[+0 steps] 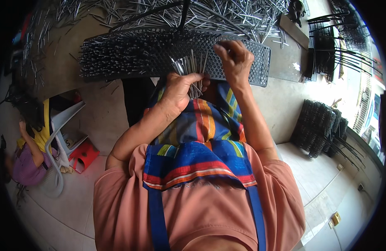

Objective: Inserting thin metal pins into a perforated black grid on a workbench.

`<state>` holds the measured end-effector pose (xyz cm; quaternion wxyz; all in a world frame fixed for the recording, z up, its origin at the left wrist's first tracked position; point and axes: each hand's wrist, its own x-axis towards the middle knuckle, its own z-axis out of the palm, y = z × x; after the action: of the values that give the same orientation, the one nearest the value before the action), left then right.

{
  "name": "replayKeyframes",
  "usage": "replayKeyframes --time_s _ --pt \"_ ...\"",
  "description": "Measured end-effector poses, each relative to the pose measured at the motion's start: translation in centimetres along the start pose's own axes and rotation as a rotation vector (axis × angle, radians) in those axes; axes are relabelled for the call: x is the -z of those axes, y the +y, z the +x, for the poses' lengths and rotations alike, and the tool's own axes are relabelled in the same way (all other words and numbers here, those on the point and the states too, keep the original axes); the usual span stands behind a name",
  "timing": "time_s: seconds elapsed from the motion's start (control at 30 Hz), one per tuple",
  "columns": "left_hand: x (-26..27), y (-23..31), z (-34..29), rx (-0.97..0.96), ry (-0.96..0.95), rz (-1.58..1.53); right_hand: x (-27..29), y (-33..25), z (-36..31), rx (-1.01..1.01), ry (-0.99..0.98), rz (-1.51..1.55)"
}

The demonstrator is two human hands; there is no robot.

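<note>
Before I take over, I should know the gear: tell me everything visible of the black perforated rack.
The black perforated rack is long, with rounded corners and rows of round holes; metal or plastic is unclear. Thin pieces crowd its left part; many holes at right are bare. Dark bars meet its far edge near the middle. It lies crosswise in view. The left hand holds rods at its near edge; the right hand is over bare holes, contact unclear.

A small dark marking point(68, 142), shaped like 1 printed character, stands on the pale grey plastic chair point(69, 111) at the far left, beside the seated person in purple point(30, 166). Whether more lettering adjoins it cannot be told. No other text, label or number is readable.
</note>
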<state>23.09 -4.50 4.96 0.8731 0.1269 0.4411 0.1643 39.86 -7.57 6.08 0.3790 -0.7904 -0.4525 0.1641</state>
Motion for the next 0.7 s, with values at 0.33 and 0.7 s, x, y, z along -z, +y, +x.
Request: replayKeyframes --time_s 0.33,0.7 --pt "0.5 -0.2 0.0 -0.051 0.058 0.023 0.7 0.2 0.1 -0.532 -0.481 0.646" --pt "0.5 0.1 -0.8 -0.203 0.016 0.043 0.2 -1.3 0.3 -0.571 -0.648 0.531"
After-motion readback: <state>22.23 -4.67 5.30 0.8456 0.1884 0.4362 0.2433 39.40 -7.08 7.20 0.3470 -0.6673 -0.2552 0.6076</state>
